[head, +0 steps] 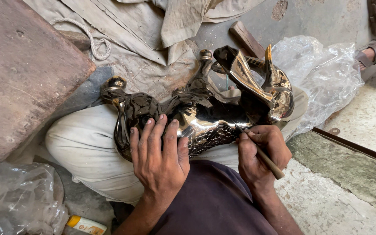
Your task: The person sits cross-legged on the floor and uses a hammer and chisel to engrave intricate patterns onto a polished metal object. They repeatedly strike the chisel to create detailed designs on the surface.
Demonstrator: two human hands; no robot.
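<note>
— Where are your fingers right now?

— Your left hand [159,163] lies flat on the polished metal animal figure [201,111], its fingers [159,130] spread a little and pressed against the glossy flank near the rump. Your right hand [262,152] is closed tight around a thin wooden-handled tool [268,163], pinched like a pen, with the tip touching the figure's patterned belly.

— And where does the figure sit?

— It lies on its side across your lap, on the pale trousers [83,143], legs pointing away from you and the head with its brass-coloured horn [268,52] to the right.

— What surrounds it?

— Beyond the figure, a dusty cloth [153,26] and a rope [93,41] lie on the concrete floor [336,200]. Left of the figure stands a worn reddish block [18,74]; right of it lies crumpled clear plastic [323,74], and another clear bag [18,196] sits below the block.

— The surface?

— Mirror-bright and dark, with fine scale-like engraving low on the body.
</note>
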